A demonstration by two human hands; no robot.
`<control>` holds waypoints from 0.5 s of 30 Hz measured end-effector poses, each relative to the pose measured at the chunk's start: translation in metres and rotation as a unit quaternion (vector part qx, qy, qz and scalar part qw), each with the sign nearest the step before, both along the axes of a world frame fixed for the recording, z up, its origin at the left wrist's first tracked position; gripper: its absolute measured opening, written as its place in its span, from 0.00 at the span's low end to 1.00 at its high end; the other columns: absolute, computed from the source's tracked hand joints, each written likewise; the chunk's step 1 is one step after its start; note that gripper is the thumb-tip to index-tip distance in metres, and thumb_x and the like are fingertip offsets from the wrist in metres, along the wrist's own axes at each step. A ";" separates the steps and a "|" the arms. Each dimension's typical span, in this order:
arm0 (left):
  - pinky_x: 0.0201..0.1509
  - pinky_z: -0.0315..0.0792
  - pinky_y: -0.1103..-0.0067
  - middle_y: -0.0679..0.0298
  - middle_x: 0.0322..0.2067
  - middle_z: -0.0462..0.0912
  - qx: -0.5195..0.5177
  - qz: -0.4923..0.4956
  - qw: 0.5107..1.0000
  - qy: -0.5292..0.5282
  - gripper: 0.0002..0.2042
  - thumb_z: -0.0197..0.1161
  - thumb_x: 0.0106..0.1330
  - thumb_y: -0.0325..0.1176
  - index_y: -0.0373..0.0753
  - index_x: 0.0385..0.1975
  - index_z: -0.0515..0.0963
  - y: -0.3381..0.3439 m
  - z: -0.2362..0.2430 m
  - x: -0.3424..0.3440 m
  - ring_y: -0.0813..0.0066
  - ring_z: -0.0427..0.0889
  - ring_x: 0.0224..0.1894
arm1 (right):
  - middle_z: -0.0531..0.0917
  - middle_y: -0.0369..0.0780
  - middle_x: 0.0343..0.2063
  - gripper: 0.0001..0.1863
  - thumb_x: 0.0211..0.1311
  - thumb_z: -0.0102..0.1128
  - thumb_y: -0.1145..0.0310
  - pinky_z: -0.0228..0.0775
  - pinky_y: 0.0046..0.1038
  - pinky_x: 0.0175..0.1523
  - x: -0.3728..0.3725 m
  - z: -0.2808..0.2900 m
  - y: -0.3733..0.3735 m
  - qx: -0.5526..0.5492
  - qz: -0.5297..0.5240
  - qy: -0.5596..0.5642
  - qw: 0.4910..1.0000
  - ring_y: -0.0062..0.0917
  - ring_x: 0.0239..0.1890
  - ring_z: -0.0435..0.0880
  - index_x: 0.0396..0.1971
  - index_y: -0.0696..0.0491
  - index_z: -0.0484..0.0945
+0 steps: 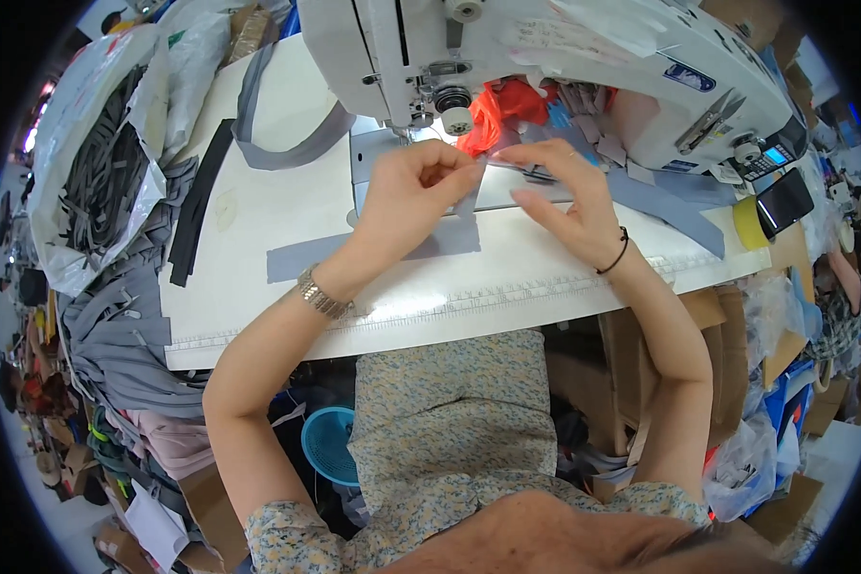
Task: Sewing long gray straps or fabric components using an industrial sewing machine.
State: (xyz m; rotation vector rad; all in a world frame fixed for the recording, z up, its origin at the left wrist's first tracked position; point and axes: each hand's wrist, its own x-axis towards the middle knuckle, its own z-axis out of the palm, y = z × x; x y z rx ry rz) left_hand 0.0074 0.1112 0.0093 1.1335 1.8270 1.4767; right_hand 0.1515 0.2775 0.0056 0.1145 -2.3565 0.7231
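My left hand (413, 194) is closed in a pinch in front of the sewing machine's needle area (407, 134). From its fingertips hangs a small grey fabric piece (468, 202), partly hidden by the fingers. My right hand (572, 203) is just to the right, with thumb and forefinger apart and nothing visible between them. Under my left wrist a flat grey fabric strip (301, 259) lies on the white table (545, 273). Beyond my fingertips is a bunched bright orange-red cloth (485, 120), beside the machine's white arm (603, 53).
At left lie black strips (201, 201), a looped grey band (287, 155) and a bag of dark strips (105, 167). On the right are grey fabric pieces (665, 209), yellow tape (749, 223), a phone (785, 201) and snips (713, 121). A blue basket (330, 445) stands below.
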 end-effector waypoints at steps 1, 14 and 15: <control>0.33 0.73 0.83 0.68 0.28 0.83 0.013 -0.007 0.997 -0.077 0.07 0.67 0.66 0.30 0.31 0.35 0.82 -0.006 0.000 0.000 0.84 0.78 0.29 | 0.85 0.36 0.39 0.11 0.60 0.66 0.71 0.72 0.29 0.53 0.002 0.003 -0.008 -0.172 0.054 -0.048 0.983 0.24 0.44 0.82 0.42 0.56 0.81; 0.43 0.77 0.83 0.64 0.32 0.86 0.011 -0.035 0.993 -0.114 0.06 0.65 0.67 0.28 0.33 0.40 0.82 -0.058 -0.002 0.020 0.83 0.82 0.34 | 0.85 0.35 0.39 0.10 0.64 0.64 0.74 0.74 0.20 0.49 0.002 0.004 -0.040 -0.454 0.159 -0.239 0.843 0.15 0.39 0.81 0.44 0.60 0.81; 0.43 0.77 0.83 0.64 0.32 0.86 0.011 -0.033 0.993 -0.114 0.06 0.65 0.67 0.28 0.33 0.40 0.82 -0.060 -0.002 0.020 0.83 0.82 0.34 | 0.85 0.35 0.39 0.10 0.64 0.64 0.74 0.74 0.20 0.49 0.001 0.005 -0.038 -0.454 0.161 -0.240 0.843 0.15 0.39 0.81 0.44 0.60 0.81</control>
